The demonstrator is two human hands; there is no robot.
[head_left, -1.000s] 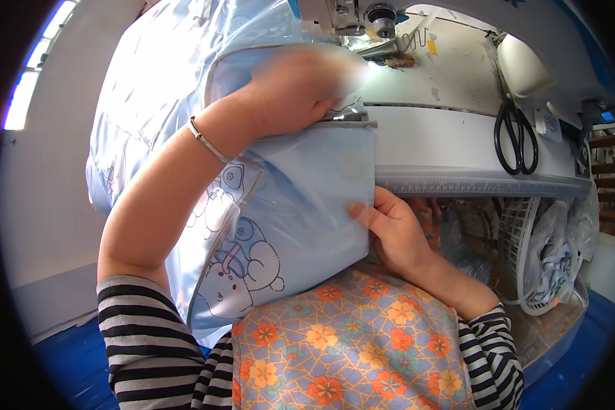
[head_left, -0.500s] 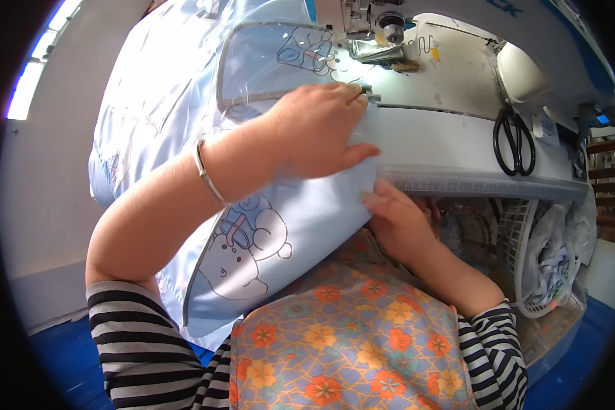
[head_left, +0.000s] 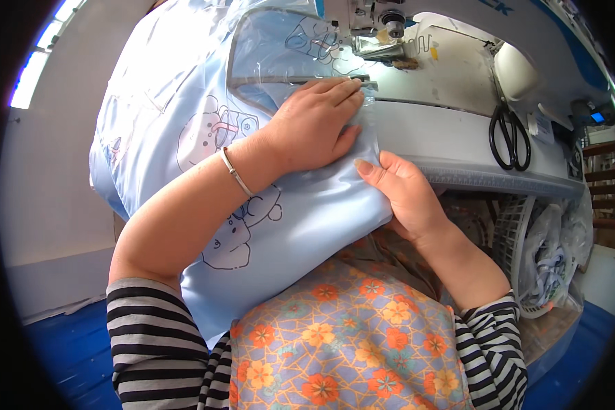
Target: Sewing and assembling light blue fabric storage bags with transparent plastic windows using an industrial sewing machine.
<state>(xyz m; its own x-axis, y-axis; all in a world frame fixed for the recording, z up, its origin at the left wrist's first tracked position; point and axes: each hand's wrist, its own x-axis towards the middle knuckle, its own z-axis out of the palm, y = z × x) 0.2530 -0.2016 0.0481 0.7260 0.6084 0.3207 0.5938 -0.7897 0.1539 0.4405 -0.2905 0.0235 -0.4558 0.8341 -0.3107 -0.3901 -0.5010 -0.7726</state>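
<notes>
Light blue satiny fabric (head_left: 314,219) with printed cartoon bears spreads from the sewing machine (head_left: 451,14) down over my lap. My left hand (head_left: 314,126) lies flat on it, fingers stretched toward the grey-bound edge (head_left: 307,79) near the machine's needle area. At the cloth's right edge, my right hand (head_left: 410,195) grips the fabric, thumb on top and the other fingers partly hidden beneath. A clear plastic layer (head_left: 273,41) with grey binding covers part of the cloth beyond my left hand.
Black-handled scissors (head_left: 510,140) lie on the white machine table (head_left: 430,133), right of my hands. A ruler strip (head_left: 471,179) runs along its front edge. Below stands a white plastic basket (head_left: 514,232) holding bagged scraps.
My left hand has flattened onto the cloth. My right hand has shifted slightly up and right along the fabric edge, and the lower part of the cloth has been folded or rearranged.
</notes>
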